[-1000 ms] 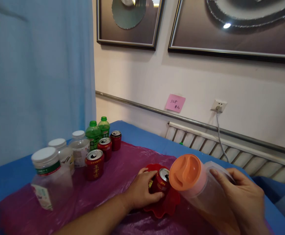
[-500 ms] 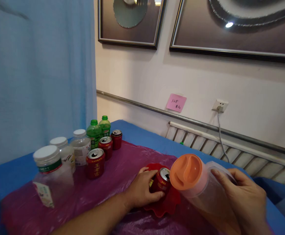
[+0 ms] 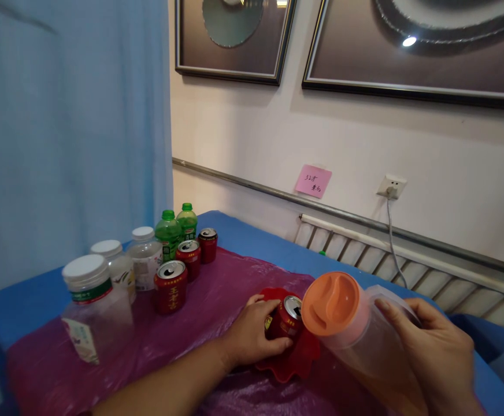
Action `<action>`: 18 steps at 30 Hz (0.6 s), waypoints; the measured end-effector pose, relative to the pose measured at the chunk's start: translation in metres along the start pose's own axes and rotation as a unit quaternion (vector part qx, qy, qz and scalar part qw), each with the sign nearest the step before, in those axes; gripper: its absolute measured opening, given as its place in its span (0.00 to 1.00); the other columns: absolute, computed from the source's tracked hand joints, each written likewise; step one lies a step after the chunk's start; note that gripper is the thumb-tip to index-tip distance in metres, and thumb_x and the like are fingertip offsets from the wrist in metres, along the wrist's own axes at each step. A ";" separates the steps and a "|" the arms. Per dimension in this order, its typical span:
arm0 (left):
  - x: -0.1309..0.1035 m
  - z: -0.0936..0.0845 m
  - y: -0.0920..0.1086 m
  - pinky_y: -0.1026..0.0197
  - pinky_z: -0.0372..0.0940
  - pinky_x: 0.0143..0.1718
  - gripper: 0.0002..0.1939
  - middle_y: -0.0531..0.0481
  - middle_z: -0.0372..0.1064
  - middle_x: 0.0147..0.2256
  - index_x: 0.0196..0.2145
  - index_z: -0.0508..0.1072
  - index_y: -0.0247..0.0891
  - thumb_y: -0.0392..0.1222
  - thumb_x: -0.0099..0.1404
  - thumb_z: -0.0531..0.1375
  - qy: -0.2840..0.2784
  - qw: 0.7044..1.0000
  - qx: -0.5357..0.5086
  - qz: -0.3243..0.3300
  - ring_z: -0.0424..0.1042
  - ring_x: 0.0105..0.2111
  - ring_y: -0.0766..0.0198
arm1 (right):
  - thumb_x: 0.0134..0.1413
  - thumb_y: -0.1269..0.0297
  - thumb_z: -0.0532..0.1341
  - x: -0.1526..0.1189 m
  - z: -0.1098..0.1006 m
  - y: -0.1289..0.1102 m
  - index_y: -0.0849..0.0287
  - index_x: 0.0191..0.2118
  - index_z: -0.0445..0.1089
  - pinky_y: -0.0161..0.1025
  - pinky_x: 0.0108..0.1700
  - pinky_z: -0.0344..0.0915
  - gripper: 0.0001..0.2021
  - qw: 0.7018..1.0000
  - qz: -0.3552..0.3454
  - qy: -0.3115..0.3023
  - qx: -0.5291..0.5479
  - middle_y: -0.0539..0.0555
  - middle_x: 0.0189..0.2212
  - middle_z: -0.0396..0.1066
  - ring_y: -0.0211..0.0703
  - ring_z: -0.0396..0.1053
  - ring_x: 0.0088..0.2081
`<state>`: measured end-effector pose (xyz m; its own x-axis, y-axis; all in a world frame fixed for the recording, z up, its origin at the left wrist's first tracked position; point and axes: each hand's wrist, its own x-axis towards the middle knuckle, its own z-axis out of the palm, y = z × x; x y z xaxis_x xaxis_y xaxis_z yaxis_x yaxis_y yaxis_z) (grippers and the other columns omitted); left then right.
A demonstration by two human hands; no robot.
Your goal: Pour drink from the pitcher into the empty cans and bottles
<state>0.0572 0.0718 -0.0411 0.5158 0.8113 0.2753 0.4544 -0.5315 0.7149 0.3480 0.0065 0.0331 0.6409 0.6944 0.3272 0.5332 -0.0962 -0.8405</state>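
Note:
My left hand [image 3: 254,334] is wrapped round a red drink can [image 3: 285,323], which leans slightly to the right over a red scalloped dish [image 3: 287,370]. In my right hand [image 3: 436,341] is the handle of a translucent plastic pitcher [image 3: 377,358] with an orange lid [image 3: 332,303]. The pitcher tilts left, its lid close beside the can's open top, and brownish liquid shows low inside it. Whether any liquid runs between pitcher and can cannot be made out.
To the left stand several red cans [image 3: 171,287], two green-capped bottles [image 3: 168,236] and clear jars with white lids [image 3: 89,300]. Purple plastic sheeting [image 3: 230,277] covers part of the blue tabletop [image 3: 230,228]. A radiator [image 3: 364,260] and a plugged-in cable [image 3: 391,237] are along the wall.
Both hands, the can and the pitcher keep nearly the same pose. The whole view has shifted very slightly.

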 end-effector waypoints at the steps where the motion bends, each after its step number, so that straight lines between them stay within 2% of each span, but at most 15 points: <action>1: 0.000 0.000 0.000 0.42 0.46 0.67 0.30 0.49 0.78 0.52 0.54 0.74 0.47 0.46 0.52 0.71 0.000 1.000 0.002 0.000 0.73 0.53 0.47 | 0.34 0.34 0.67 0.000 0.000 -0.001 0.55 0.27 0.73 0.38 0.28 0.58 0.26 1.000 0.003 0.002 0.000 0.47 0.20 0.66 0.45 0.65 0.28; 18: 0.000 0.001 -0.001 0.42 0.46 0.68 0.30 0.50 0.78 0.51 0.53 0.73 0.47 0.47 0.52 0.71 -0.001 1.000 0.016 -0.006 0.73 0.54 0.46 | 0.34 0.34 0.67 -0.001 -0.001 -0.002 0.54 0.26 0.73 0.38 0.28 0.57 0.26 1.000 0.005 0.004 -0.017 0.47 0.20 0.65 0.45 0.64 0.28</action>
<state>0.0578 0.0722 -0.0421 0.5117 0.8169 0.2662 0.4830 -0.5298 0.6972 0.3465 0.0050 0.0348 0.6508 0.6879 0.3214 0.5447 -0.1280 -0.8288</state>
